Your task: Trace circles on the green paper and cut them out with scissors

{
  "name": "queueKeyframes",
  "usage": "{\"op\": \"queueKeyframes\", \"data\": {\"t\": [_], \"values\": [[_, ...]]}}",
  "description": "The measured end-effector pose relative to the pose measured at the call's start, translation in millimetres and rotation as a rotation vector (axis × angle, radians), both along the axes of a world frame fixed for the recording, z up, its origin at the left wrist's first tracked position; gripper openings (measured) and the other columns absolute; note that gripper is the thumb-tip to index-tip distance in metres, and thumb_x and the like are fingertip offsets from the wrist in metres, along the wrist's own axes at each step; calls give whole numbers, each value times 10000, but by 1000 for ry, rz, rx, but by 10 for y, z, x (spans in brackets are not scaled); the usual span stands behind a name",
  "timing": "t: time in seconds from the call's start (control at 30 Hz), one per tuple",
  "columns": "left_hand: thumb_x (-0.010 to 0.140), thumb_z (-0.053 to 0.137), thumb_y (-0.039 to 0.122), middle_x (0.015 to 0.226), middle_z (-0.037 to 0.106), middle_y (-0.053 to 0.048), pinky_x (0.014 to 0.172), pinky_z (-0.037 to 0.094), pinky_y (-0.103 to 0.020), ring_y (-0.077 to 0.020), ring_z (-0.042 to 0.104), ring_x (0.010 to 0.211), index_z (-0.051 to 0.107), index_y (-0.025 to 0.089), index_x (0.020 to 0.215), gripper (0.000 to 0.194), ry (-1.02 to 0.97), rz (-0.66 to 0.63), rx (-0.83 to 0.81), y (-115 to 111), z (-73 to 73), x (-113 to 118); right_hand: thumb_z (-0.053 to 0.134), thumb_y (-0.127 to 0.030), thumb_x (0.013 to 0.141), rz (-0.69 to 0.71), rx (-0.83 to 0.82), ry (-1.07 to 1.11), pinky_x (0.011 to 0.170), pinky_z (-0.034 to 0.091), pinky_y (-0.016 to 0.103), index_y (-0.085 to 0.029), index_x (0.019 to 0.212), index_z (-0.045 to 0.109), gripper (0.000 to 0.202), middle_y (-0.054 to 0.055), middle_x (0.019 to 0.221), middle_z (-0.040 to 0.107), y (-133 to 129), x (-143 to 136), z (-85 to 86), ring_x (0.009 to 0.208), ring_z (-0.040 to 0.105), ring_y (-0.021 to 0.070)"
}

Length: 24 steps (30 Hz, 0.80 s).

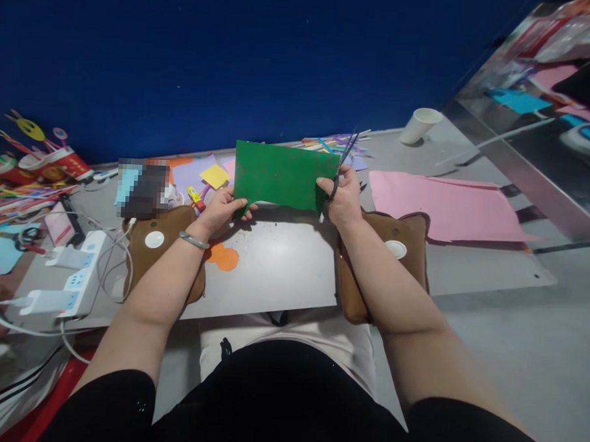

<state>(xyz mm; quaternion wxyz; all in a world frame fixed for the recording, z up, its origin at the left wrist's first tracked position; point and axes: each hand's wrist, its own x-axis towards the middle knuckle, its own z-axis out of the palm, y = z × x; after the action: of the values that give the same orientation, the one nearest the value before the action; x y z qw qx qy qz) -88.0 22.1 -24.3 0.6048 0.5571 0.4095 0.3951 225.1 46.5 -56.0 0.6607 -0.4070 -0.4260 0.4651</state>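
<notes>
Right hand [345,198]'s gripping scissors [346,151] plus green paper [282,175], left hand [221,212] pinches the other end; any snip'd probably need a regrip.

Green sheet [282,176] held up over the counter [283,266], left hand [224,208] on its lower left corner, right hand [342,196] on its right end. Right hand also has the scissors [345,159], blades up. Brown cushion-like pads under or beside both forearms. Orange cutout [225,257] lies near the left one. Pink paper [442,204] at right, white cup [420,126] tilted behind it.
</notes>
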Motion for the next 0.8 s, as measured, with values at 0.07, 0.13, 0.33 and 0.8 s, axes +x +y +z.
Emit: {"op": "queueKeyframes", "data": {"t": [0.07, 0.13, 0.33, 0.8], "values": [[793, 829, 317, 798, 815, -68, 574, 620, -250, -155, 756, 604, 604, 172, 1025, 355, -1, -10, -1, -5, -10, -1, 1040, -652, 503, -13, 2, 9, 883, 713, 529, -314, 1124, 516, 880, -19, 910, 760, 5, -2, 3, 982, 815, 311], [787, 836, 323, 807, 817, -70, 567, 617, -248, -152, 752, 597, 606, 170, 1025, 365, -5, -11, -6, -15, -20, 4, 1042, -659, 493, -48, 7, 23, 878, 709, 508, -311, 1100, 509, 879, -17, 921, 764, 1, -6, 17, 947, 812, 294], [786, 824, 318, 820, 811, -77, 541, 579, -244, -141, 736, 597, 629, 161, 1032, 351, -27, -12, -21, -53, -55, 39, 1023, -708, 483, -138, 30, 26, 864, 685, 488, -300, 1072, 502, 886, -18, 952, 732, -17, -8, 59, 935, 775, 257], [863, 803, 249, 879, 824, -97, 570, 570, -216, -133, 759, 646, 666, 132, 1087, 287, 2, -83, -71, -89, -2, 25, 953, -600, 558, -190, -16, 13, 680, 538, 327, -295, 1008, 465, 730, -71, 824, 575, -35, -22, 134, 710, 592, 145]]}}
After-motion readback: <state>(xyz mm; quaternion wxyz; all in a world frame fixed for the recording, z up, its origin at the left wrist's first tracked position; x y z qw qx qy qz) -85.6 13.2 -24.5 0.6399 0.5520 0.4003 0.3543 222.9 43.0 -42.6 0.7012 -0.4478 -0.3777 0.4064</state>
